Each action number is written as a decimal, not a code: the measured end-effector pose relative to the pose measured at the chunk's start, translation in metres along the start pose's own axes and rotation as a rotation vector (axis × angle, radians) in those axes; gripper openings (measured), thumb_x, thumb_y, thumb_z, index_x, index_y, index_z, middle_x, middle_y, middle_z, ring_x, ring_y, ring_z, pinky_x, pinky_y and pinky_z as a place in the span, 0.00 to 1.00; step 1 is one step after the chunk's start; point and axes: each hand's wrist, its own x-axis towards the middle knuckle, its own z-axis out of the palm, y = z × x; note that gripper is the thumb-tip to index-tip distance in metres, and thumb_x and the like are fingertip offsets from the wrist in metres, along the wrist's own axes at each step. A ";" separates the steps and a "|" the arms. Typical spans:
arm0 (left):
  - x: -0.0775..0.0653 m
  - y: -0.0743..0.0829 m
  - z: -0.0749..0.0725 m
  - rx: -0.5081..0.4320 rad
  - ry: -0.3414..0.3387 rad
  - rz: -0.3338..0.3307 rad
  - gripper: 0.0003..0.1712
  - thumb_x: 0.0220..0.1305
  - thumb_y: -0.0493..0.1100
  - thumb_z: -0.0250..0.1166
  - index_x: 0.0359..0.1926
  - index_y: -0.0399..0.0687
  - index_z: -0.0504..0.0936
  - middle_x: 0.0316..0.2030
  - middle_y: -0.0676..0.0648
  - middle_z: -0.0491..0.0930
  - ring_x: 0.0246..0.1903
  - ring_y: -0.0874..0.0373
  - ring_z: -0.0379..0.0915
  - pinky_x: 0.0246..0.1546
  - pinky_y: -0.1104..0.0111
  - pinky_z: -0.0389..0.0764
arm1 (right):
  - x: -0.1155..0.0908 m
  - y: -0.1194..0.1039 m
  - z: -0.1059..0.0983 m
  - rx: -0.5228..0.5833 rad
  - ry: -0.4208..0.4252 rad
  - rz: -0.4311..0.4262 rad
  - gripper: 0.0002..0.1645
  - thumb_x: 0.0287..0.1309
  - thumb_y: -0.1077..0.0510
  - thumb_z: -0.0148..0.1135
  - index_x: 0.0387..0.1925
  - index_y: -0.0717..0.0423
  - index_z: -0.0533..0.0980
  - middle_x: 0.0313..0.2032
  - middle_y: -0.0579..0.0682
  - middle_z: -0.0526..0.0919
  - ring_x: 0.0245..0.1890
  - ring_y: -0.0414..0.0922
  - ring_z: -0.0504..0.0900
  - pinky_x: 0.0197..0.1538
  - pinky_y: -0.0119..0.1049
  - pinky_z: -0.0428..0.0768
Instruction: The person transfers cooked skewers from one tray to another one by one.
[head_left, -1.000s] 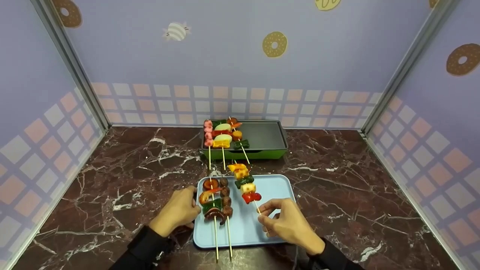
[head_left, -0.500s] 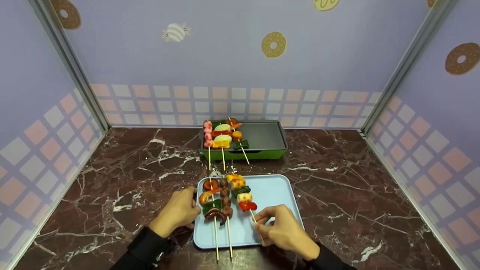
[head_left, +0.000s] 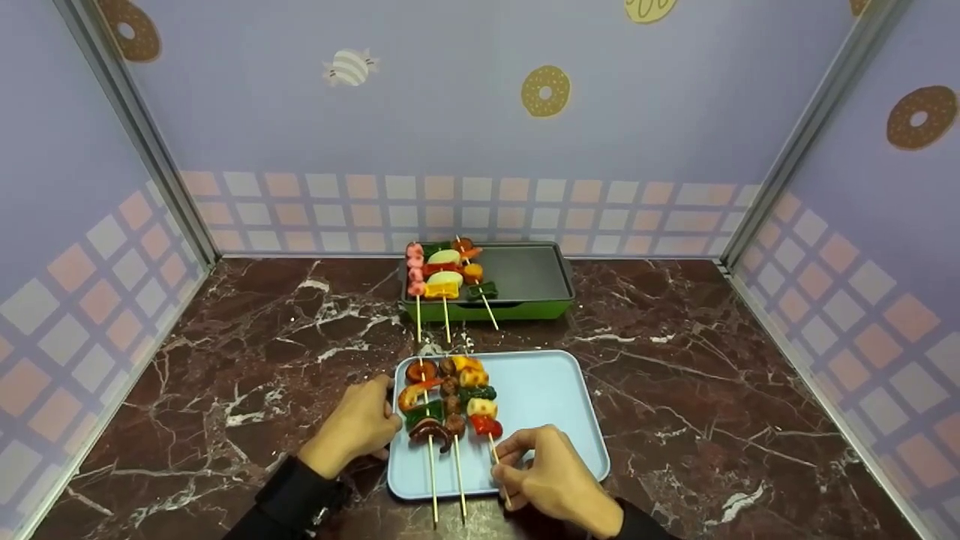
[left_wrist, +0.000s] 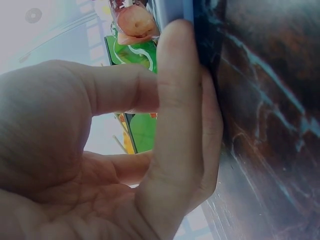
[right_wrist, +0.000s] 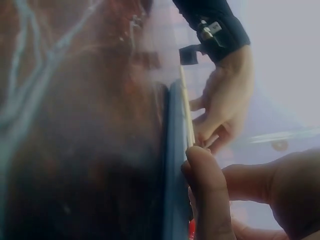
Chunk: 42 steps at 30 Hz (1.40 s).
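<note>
My right hand (head_left: 553,475) pinches the stick of a vegetable skewer (head_left: 482,409) with yellow, green, white and red pieces. That skewer lies over the light blue tray (head_left: 551,390), its top against the meatball skewer (head_left: 452,405). Left of these is a skewer with shrimp and sausage-like pieces (head_left: 420,394). My left hand (head_left: 358,421) holds the tray's left rim, its fingers bent at the edge in the left wrist view. In the right wrist view, thumb and finger close on the pale stick (right_wrist: 187,107) just above the tray edge.
Behind the tray stands a green grill (head_left: 525,309) with a dark plate. On its left side lie a pink ball skewer (head_left: 416,268), a mixed vegetable skewer (head_left: 444,279) and another mixed skewer (head_left: 472,271). Patterned panels (head_left: 480,135) enclose the marble table (head_left: 697,405).
My right hand has moved left and toward me, lowering the vegetable skewer beside the meatball skewer and turning it more upright in view. The left hand stays at the tray rim.
</note>
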 end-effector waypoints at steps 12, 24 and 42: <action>-0.002 0.000 0.001 0.007 0.009 0.021 0.40 0.58 0.26 0.62 0.72 0.26 0.63 0.29 0.44 0.76 0.14 0.54 0.80 0.13 0.64 0.86 | -0.003 -0.002 0.011 -0.061 0.020 -0.001 0.15 0.57 0.62 0.76 0.44 0.64 0.84 0.30 0.54 0.87 0.19 0.52 0.88 0.23 0.44 0.90; -0.001 0.000 0.000 -0.003 -0.007 0.008 0.42 0.58 0.26 0.62 0.74 0.28 0.61 0.29 0.44 0.77 0.14 0.54 0.80 0.14 0.64 0.86 | -0.003 -0.004 0.006 -0.121 0.008 -0.019 0.14 0.59 0.56 0.75 0.42 0.61 0.85 0.29 0.51 0.87 0.17 0.50 0.87 0.21 0.44 0.89; -0.001 0.000 -0.001 -0.001 0.000 0.004 0.40 0.58 0.27 0.63 0.73 0.27 0.63 0.30 0.44 0.76 0.14 0.54 0.80 0.13 0.64 0.86 | 0.000 -0.006 -0.006 -0.197 -0.002 -0.042 0.11 0.64 0.53 0.72 0.42 0.57 0.86 0.28 0.51 0.87 0.16 0.49 0.86 0.19 0.42 0.88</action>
